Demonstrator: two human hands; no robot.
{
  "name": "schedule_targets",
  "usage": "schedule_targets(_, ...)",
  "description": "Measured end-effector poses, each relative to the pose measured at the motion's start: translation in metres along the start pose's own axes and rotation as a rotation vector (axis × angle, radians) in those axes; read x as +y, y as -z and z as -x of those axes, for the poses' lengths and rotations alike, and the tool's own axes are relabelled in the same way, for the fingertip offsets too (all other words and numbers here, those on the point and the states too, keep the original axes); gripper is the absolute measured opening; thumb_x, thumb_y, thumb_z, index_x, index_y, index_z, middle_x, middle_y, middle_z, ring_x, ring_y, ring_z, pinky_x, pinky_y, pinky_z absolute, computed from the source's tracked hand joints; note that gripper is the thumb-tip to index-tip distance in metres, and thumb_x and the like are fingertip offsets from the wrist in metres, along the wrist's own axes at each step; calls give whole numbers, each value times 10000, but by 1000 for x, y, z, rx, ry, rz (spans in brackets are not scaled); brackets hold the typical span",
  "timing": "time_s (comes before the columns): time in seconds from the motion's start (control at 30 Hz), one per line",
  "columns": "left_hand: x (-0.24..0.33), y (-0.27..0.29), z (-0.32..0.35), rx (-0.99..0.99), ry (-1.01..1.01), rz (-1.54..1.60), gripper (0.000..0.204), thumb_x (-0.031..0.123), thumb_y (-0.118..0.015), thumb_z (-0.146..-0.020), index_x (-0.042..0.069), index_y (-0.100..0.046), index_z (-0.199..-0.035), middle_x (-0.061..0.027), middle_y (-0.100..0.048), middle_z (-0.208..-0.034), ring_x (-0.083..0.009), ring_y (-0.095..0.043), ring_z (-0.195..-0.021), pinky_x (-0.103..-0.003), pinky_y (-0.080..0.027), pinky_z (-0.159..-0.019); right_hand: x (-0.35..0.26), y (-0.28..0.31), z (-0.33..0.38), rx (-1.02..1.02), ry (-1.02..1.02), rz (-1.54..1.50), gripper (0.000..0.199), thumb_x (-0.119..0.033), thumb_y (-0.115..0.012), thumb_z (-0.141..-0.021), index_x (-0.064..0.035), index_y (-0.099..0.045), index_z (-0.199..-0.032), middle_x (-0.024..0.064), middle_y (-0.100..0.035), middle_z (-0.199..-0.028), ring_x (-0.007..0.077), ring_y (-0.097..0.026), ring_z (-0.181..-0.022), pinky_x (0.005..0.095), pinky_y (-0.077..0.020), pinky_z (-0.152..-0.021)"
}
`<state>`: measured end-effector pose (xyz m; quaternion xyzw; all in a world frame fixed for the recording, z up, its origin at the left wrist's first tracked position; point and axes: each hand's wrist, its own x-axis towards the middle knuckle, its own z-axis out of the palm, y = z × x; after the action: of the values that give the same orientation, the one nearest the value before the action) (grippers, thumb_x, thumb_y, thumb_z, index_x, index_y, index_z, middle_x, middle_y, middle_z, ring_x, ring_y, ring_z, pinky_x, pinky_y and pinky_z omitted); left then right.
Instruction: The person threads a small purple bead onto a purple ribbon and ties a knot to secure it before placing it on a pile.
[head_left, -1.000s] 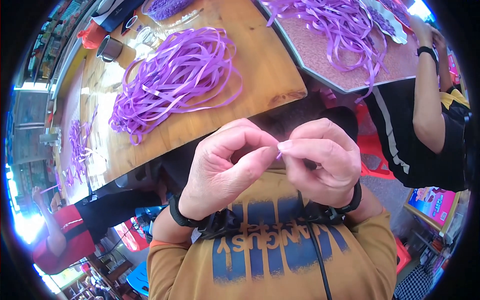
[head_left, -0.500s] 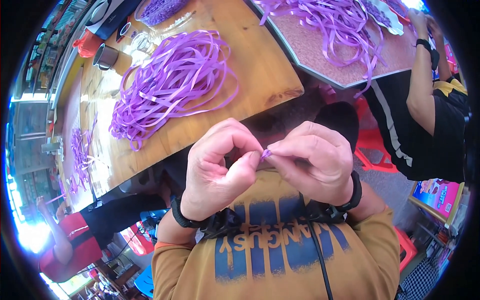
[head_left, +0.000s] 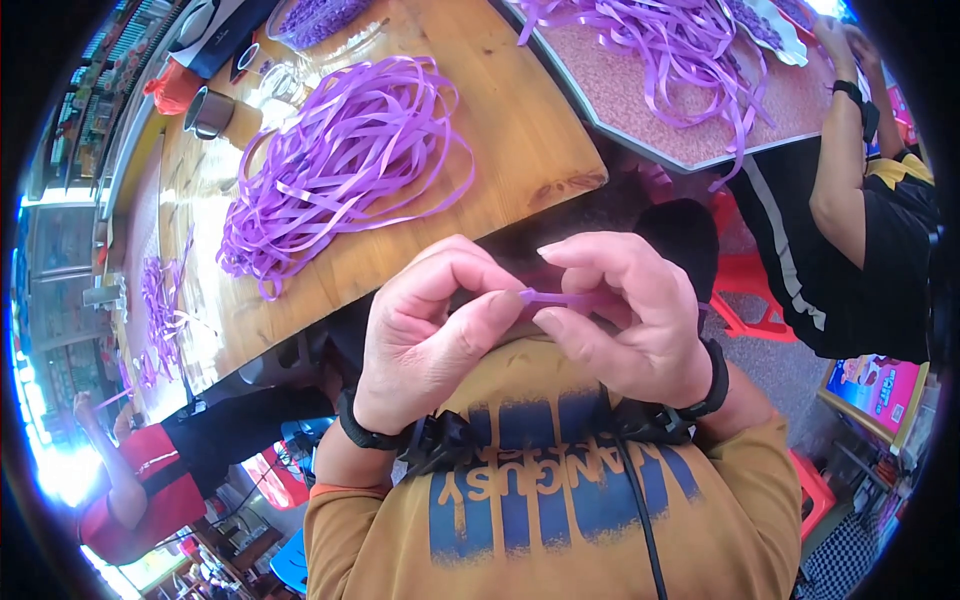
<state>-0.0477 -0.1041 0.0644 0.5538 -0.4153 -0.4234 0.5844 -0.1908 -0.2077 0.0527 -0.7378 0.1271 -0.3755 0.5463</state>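
My left hand point(head_left: 435, 335) is closed, its thumb and forefinger pinching the end of a narrow purple ribbon point(head_left: 560, 298). From that pinch the ribbon stretches taut across to my right hand point(head_left: 640, 325). There the thumb and forefinger stand apart, while the other fingers curl around the ribbon; their exact grip is partly hidden. A bit of purple shows past the right hand's outer side. Both hands are held in front of my chest, off the near edge of the wooden table point(head_left: 510, 150). On that table lies a large loose heap of purple ribbon point(head_left: 345, 165).
A metal mug point(head_left: 209, 113), an orange-red bag point(head_left: 172, 88) and a clear tub of small purple pieces point(head_left: 320, 18) stand on the table. More ribbon point(head_left: 660, 60) covers a second table at right, where another person point(head_left: 850, 200) works. A person in red point(head_left: 120, 500) is at left.
My right thumb and forefinger have parted from their pinch beside the left fingertips. The right hand has shifted slightly, and a length of ribbon now shows stretched between both hands.
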Motion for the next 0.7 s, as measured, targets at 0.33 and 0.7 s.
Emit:
schedule_targets(0.33,7,7,-3,40,-227,-426,249,175,-597,-800,-8,-564,-968,-83,-547,-960,-164,-479,-959,-312,-319,-906,3,7,-4,-82,18,123,134,52,-640,-668,-25,-569,-753,63,-494,-606,163,-501,-505,254,-386,-439)
schedule_targets(0.7,9,12,5,101,-3,-313,80,71,-637,-763,18,-604,-812,-37,-569,-763,-133,-514,-759,-346,-343,-895,6,16,-3,-132,-100,-14,115,-26,-637,-730,7,-595,-832,61,-541,-654,121,-494,-544,235,-374,-482)
